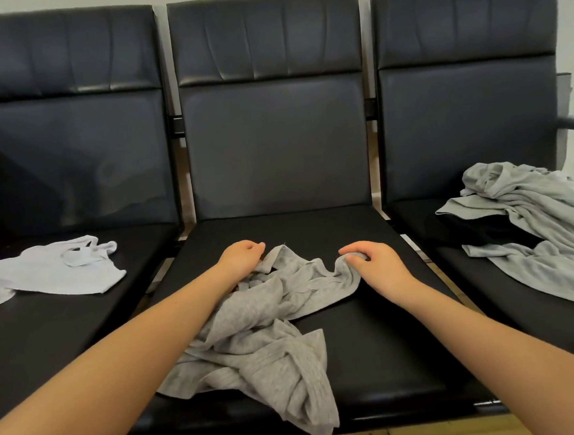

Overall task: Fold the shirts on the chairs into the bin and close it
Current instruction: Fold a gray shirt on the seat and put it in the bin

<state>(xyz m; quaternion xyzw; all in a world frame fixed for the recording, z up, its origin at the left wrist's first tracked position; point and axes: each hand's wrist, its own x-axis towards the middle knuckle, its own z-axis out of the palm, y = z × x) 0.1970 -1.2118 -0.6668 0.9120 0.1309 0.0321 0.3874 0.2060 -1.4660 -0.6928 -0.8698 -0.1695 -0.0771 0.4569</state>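
A: Where is the grey shirt (269, 327) found?

B: Crumpled on the middle chair seat (372, 340), trailing toward the front edge. Its far edge is pinched by the left hand (242, 258) and right hand (375, 263), side by side, ready for spreading outward.

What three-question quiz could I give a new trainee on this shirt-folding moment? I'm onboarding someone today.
1. True or false: both hands grip the grey shirt on the middle chair.
2. Which chair holds the white shirt? A left, B middle, C right.
3. Fill in: the pile on the right chair shows grey, white and ___ cloth.

Key: 1 true: left hand and right hand pinch its far edge. 2 A. 3 black.
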